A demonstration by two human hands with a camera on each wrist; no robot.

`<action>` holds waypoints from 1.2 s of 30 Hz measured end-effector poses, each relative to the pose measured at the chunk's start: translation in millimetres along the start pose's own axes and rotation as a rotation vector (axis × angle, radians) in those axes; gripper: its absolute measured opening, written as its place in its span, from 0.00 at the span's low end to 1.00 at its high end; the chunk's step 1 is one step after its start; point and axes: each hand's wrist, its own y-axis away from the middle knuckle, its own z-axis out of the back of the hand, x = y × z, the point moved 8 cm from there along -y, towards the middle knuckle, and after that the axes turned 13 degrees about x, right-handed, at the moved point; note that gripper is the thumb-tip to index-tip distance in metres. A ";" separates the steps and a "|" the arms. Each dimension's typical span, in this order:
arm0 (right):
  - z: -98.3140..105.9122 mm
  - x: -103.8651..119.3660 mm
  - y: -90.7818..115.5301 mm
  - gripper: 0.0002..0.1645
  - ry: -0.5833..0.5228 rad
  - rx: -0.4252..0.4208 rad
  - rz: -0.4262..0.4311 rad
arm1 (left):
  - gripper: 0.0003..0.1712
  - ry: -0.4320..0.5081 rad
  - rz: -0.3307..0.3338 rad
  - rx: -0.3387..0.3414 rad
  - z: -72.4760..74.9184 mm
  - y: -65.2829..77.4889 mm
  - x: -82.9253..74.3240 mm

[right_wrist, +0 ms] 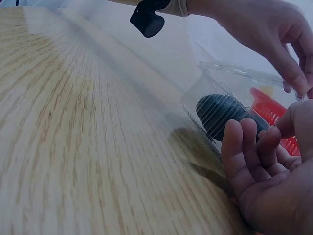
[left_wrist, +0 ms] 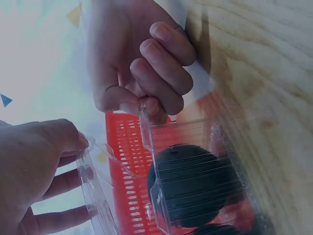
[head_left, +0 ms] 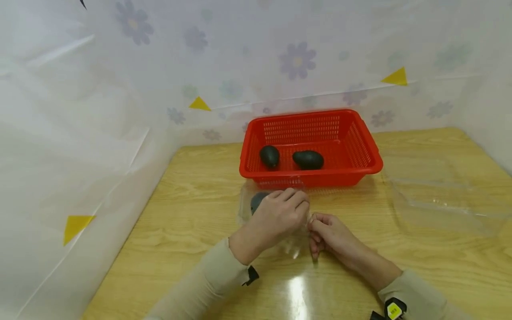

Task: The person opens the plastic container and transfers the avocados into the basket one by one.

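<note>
A clear plastic clamshell container [head_left: 244,209] stands on the table in front of the red basket. Inside lies a dark green avocado [left_wrist: 188,183], seen through the ribbed wall; in the head view my left hand partly covers it. My left hand [head_left: 282,213] grips the edge of the raised lid [left_wrist: 95,196], thumb on one side and fingers on the other. Lower and to the right, my right hand [head_left: 330,235] pinches the rim of the container's base between thumb and index finger, its other fingers curled loosely.
Behind the container sits a red plastic basket [head_left: 312,178] holding two avocados [head_left: 308,160]. More clear plastic packaging [head_left: 440,195] lies at the right of the wooden table [head_left: 180,213]. A flowered white sheet [head_left: 248,58] hangs behind and at the sides.
</note>
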 end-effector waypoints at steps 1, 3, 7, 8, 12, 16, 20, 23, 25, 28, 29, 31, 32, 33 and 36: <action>-0.1 -0.4 -0.2 0.15 0.002 -0.001 -0.002 | 0.14 0.001 -0.004 -0.008 0.8 0.8 0.4; -0.4 -1.5 -0.5 0.14 0.007 -0.006 -0.007 | 0.14 -0.006 0.000 -0.038 3.4 2.1 2.8; -1.6 -4.3 -0.9 0.13 0.023 -0.024 -0.012 | 0.12 -0.029 0.043 -0.130 14.5 2.1 14.7; -2.2 -5.2 -0.8 0.12 0.029 -0.028 -0.014 | 0.12 -0.035 0.058 -0.144 17.5 1.1 18.6; -5.5 -7.4 -0.4 0.13 0.052 -0.032 -0.010 | 0.11 -0.020 0.096 -0.145 24.5 -3.3 31.2; -6.0 -7.4 -0.1 0.14 0.054 -0.050 -0.010 | 0.08 0.034 0.064 -0.132 25.5 -0.9 31.3; -5.5 -5.3 -1.0 0.15 0.051 -0.053 -0.015 | 0.08 0.101 -0.060 -0.209 32.8 11.9 20.1; -4.4 -3.2 -0.9 0.15 0.058 -0.045 -0.008 | 0.08 0.126 -0.158 -0.253 39.8 22.4 9.3; -3.2 -2.4 -0.1 0.15 0.060 -0.047 -0.007 | 0.09 0.139 -0.208 -0.241 40.4 27.3 2.4; -1.5 -2.2 1.2 0.14 0.056 -0.047 -0.010 | 0.10 0.192 -0.237 -0.173 32.4 30.8 -2.6; -1.4 -2.4 1.5 0.14 0.052 -0.045 -0.009 | 0.11 0.206 -0.236 -0.146 27.5 31.7 -2.7; -1.3 -2.5 1.8 0.14 0.046 -0.038 -0.008 | 0.13 0.241 -0.206 -0.080 14.9 34.0 1.1; -1.4 -2.5 1.8 0.15 0.047 -0.034 -0.008 | 0.15 0.261 -0.187 -0.044 7.6 35.7 4.4; -1.4 -2.6 1.8 0.15 0.046 -0.030 -0.007 | 0.17 0.279 -0.165 -0.008 0.1 37.7 8.4; -1.6 -3.1 1.8 0.15 0.046 -0.019 -0.005 | 0.28 0.329 -0.071 0.126 -23.0 46.6 24.2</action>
